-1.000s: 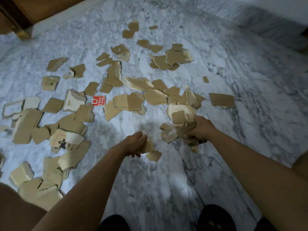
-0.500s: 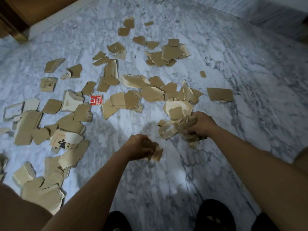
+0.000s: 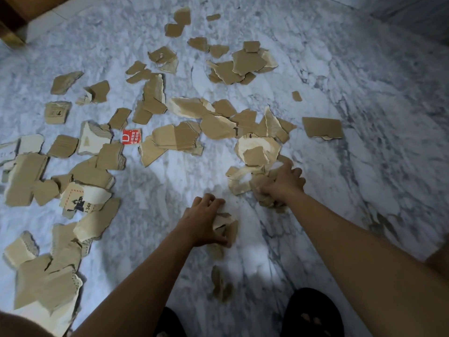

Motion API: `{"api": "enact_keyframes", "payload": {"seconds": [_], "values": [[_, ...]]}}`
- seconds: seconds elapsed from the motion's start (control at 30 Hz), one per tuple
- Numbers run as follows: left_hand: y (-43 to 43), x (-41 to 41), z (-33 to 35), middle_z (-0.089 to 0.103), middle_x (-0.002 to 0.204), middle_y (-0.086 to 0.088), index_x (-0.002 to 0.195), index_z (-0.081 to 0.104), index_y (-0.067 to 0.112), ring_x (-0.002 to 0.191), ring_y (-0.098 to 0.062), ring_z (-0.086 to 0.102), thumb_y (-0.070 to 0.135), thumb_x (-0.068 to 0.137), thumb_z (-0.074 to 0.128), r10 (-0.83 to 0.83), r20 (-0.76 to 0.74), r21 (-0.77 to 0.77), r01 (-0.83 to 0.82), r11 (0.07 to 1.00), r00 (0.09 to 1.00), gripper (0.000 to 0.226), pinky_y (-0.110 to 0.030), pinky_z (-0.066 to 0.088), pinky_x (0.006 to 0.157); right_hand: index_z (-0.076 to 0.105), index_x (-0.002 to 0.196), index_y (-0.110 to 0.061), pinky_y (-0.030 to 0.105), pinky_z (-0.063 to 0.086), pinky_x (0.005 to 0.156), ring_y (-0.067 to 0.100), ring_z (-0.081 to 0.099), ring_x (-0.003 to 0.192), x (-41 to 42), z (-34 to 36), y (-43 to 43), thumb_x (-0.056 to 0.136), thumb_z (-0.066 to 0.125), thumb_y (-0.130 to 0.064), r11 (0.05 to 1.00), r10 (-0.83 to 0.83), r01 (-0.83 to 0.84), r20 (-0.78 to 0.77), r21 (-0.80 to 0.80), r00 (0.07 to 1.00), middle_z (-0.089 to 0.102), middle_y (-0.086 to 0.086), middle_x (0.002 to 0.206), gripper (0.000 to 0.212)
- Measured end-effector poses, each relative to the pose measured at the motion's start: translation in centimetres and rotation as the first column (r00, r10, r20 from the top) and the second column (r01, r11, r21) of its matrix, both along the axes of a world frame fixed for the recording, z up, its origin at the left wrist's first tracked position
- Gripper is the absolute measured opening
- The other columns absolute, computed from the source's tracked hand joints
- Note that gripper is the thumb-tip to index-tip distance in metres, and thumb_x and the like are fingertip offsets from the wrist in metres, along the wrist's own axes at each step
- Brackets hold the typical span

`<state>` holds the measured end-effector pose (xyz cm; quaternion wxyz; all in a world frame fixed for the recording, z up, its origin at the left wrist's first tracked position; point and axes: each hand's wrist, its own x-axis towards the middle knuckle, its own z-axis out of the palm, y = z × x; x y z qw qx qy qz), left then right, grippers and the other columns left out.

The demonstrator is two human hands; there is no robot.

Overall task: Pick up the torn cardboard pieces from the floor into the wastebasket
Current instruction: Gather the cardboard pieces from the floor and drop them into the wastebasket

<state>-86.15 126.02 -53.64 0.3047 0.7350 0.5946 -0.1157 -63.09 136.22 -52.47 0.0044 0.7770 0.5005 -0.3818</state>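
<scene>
The left hand point(image 3: 202, 221) has its fingers curled round a few cardboard scraps point(image 3: 224, 223); the right hand point(image 3: 284, 183), at 1 o'clock of it, clutches a crumpled cardboard bundle point(image 3: 243, 181). More torn cardboard pieces point(image 3: 177, 137) lie scattered over the marble floor point(image 3: 340, 190) from 8 to 1 o'clock

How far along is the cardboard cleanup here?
Early. No wastebasket is in view, so nothing shows as binned. The left hand holds a few pieces; the right hand grips a bigger bundle. Most of the torn cardboard, including a red scrap, lies scattered across the floor.
</scene>
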Motion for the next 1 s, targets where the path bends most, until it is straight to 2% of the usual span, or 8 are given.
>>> {"api": "enact_keyframes", "payload": {"seconds": [0.1,0.17,0.27,0.33,0.53,0.67,0.83,1.0], "values": [[0.2,0.3,0.0,0.027,0.148,0.003,0.151,0.025,0.033,0.131,-0.024,0.033,0.087,0.048,0.067,-0.062,-0.022,0.016,0.062,0.998,0.998,0.124,-0.047,0.045,0.103,0.014,0.154,-0.018,0.045,0.044,0.097,0.040,0.037,0.132,-0.3,-1.0,0.0,0.080,0.076,-0.047,0.999,-0.034,0.035,0.030,-0.015,0.999,0.034,0.016,0.148,0.101],[0.5,0.0,0.2,0.022,0.152,0.002,0.153,0.020,0.033,0.134,-0.024,0.029,0.082,0.053,0.070,-0.147,-0.045,-0.023,0.146,0.989,0.988,0.122,-0.047,0.042,0.106,0.028,0.149,-0.016,0.037,0.049,0.087,0.036,0.052,0.123,-0.1,-1.4,0.4,0.073,0.084,-0.043,0.997,-0.069,0.068,-0.007,-0.046,0.998,0.051,0.013,0.137,0.098],[0.2,-0.3,0.0,0.027,0.150,0.001,0.151,0.026,0.031,0.130,-0.025,0.035,0.052,0.076,0.075,-0.278,-0.090,0.045,0.282,0.958,0.956,0.092,-0.043,0.046,0.101,0.063,0.116,-0.011,0.029,0.047,0.069,0.032,0.066,0.104,0.4,-1.6,0.6,0.059,0.092,-0.042,0.995,-0.077,0.075,-0.034,-0.060,0.996,0.069,0.011,0.117,0.071],[-0.3,-0.2,-0.6,0.040,0.139,0.002,0.143,0.037,0.029,0.120,-0.025,0.044,0.041,0.079,0.074,-0.277,-0.085,0.126,0.286,0.950,0.957,0.074,-0.041,0.050,0.093,0.066,0.109,-0.011,0.028,0.045,0.070,0.033,0.064,0.109,0.5,-1.4,0.5,0.063,0.092,-0.041,0.997,-0.050,0.048,-0.027,-0.058,0.998,0.067,0.012,0.120,0.062],[0.8,-0.1,-1.3,0.063,0.111,-0.004,0.111,0.059,0.016,0.108,-0.025,0.056,0.031,0.087,0.068,-0.126,-0.047,0.049,0.128,0.991,0.991,0.029,-0.034,0.045,0.084,0.058,0.120,-0.011,0.028,0.041,0.077,0.033,0.055,0.124,0.4,-1.0,0.6,0.069,0.090,-0.036,0.999,0.007,-0.007,0.000,-0.044,1.000,0.057,0.013,0.132,0.065],[1.1,-0.5,-1.3,0.057,0.117,-0.006,0.122,0.057,0.015,0.104,-0.027,0.059,0.028,0.091,0.066,-0.028,0.052,0.074,0.024,0.997,0.998,0.035,-0.035,0.046,0.081,0.053,0.100,-0.016,0.030,0.041,0.072,0.032,0.060,0.109,0.6,-0.2,0.3,0.069,0.087,-0.033,0.996,0.068,-0.063,-0.068,0.063,0.995,0.062,0.005,0.108,0.049],[2.1,-3.8,-0.4,0.065,0.108,-0.009,0.110,0.052,0.015,0.098,-0.034,0.062,0.021,0.090,0.064,0.168,0.085,0.104,-0.176,0.979,0.982,0.024,-0.039,0.050,0.077,0.058,0.120,-0.019,0.028,0.045,0.062,0.022,0.061,0.094,1.6,1.6,1.6,0.062,0.092,-0.038,0.982,0.106,-0.077,-0.169,0.170,0.980,0.064,0.004,0.115,0.070],[3.0,-6.1,1.9,0.061,0.082,-0.011,0.090,0.055,0.006,0.073,-0.027,0.054,0.024,0.082,0.077,0.422,0.202,0.077,-0.444,0.893,0.884,0.030,-0.032,0.036,0.055,0.052,0.136,-0.020,0.029,0.044,0.078,0.021,0.055,0.107,1.9,3.6,3.4,0.061,0.096,-0.033,0.962,0.163,-0.099,-0.247,0.253,0.955,0.060,0.003,0.123,0.088]]}}
